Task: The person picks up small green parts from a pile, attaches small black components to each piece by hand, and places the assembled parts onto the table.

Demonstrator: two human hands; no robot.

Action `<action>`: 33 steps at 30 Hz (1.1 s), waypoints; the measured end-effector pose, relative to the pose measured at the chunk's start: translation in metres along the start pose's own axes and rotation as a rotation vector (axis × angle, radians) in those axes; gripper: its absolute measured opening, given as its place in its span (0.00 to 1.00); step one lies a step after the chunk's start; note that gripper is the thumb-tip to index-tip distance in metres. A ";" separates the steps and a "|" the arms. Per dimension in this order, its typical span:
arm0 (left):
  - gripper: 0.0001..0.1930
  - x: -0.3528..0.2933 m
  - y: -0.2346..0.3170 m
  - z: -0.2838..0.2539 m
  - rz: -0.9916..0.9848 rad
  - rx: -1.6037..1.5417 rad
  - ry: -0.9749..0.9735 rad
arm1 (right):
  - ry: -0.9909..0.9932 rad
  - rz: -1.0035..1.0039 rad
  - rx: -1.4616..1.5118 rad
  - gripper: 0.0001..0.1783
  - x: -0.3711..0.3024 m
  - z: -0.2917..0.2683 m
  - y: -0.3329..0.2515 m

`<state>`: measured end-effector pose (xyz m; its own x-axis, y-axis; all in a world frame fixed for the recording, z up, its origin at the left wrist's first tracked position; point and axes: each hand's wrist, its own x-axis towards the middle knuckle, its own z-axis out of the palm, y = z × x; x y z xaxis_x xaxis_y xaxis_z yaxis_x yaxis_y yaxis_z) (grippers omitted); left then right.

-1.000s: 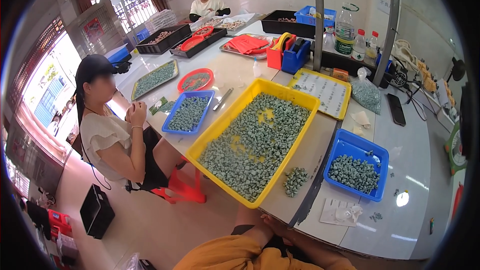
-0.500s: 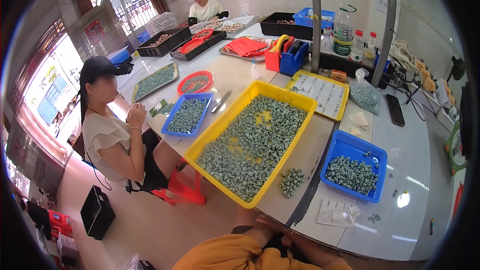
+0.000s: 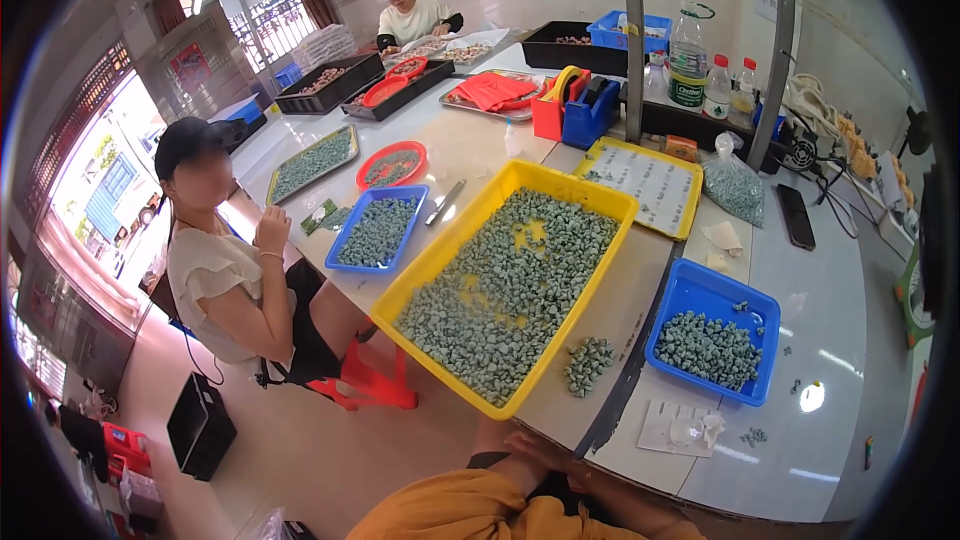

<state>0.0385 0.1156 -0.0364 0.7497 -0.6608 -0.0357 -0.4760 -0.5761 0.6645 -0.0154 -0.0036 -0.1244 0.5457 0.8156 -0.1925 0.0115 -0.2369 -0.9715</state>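
Observation:
What seems to be my right hand (image 3: 540, 452) rests low, below the table's near edge, with its forearm coming from the lower right. Its fingers are too dim and covered to make out. I cannot pick out my left hand; orange cloth (image 3: 470, 508) fills the lower edge. Nearest to the right hand is a large yellow tray (image 3: 440, 372) holding many small grey-green pieces. Beside it, a loose heap of the pieces (image 3: 589, 366) lies on the table. Further right stands a blue tray (image 3: 768, 340), partly filled with similar pieces.
A white card (image 3: 660, 428) lies near the front edge. Behind are a yellow-rimmed sheet tray (image 3: 683, 232), a bag of pieces (image 3: 735, 190), a phone (image 3: 796, 217) and a tape dispenser (image 3: 592, 115). One person (image 3: 225, 270) sits at left; another (image 3: 415, 20) works at the far end.
The whole view has shifted very slightly. The seated person at left has turned the head a little toward me. The trays and heaps stay in place.

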 end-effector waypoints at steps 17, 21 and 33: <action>0.06 0.009 -0.021 -0.017 -0.109 0.060 -0.018 | -0.062 -0.094 0.043 0.17 0.001 -0.005 -0.001; 0.06 0.004 -0.024 -0.020 -0.138 0.072 -0.025 | 0.021 -0.141 0.072 0.18 0.010 0.009 0.075; 0.06 -0.011 -0.007 0.055 -0.173 -0.084 -0.302 | 0.164 0.053 -0.160 0.19 -0.089 0.004 0.043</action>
<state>0.0082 0.1005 -0.0824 0.6402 -0.6765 -0.3640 -0.3047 -0.6586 0.6881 -0.0662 -0.0842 -0.1496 0.6779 0.7059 -0.2051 0.1048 -0.3690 -0.9235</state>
